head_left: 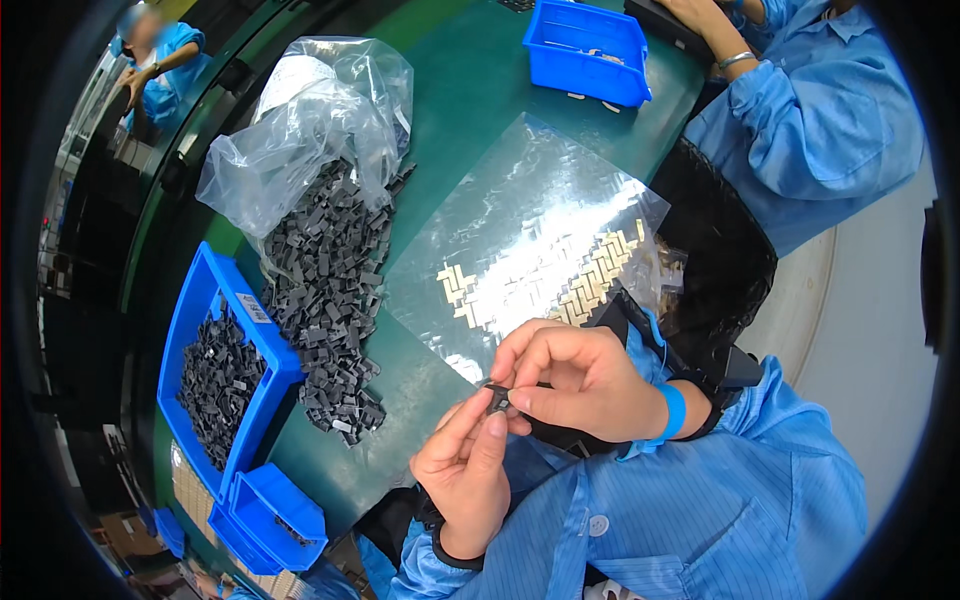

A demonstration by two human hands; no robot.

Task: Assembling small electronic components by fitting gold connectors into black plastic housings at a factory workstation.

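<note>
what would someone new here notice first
Probably the big heap of dark parts by the clear bag, left on the green table. Then the shiny plastic sheet at centre, showing gold pieces. Below it, the left hand and right hand pinch a small dark part.

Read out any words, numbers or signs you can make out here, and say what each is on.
Label on the long blue bin: dark marks, too small to read.
Held part: too small to tell if marked.
Clear bag: no legible text.
Nothing else can be read.
</note>
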